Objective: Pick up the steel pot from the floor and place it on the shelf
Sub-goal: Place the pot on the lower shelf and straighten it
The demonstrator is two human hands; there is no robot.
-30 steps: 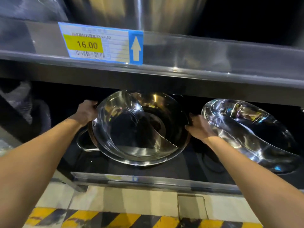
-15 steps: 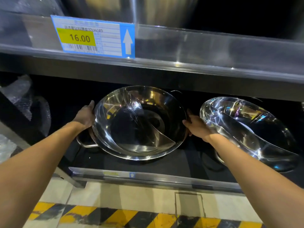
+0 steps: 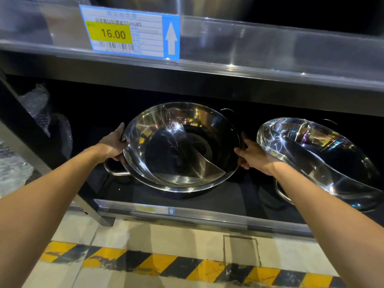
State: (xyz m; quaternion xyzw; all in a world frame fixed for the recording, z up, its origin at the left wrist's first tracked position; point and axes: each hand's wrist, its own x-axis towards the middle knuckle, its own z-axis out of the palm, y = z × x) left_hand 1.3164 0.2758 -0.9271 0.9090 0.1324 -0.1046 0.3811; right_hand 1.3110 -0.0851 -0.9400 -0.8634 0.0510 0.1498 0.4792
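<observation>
- I'm holding the round shiny steel pot with a curved divider (image 3: 180,146) in the frame centre, tilted with its open face toward me, its lower edge down on the black bottom shelf (image 3: 239,196).
- My left hand (image 3: 113,145) is gripping the pot's left rim, fingers curled round the edge, thumb up along it.
- My right hand (image 3: 252,155) is pressing the right rim, fingers lying together against the edge.
- A second tilted steel pot (image 3: 320,161) is leaning just beside, at centre right.
- A blue-and-yellow price label reading 16.00 (image 3: 128,32) is sitting upper left on the upper shelf rail (image 3: 270,50).
- Yellow-black striped floor tape (image 3: 166,265) is running along the bottom.
</observation>
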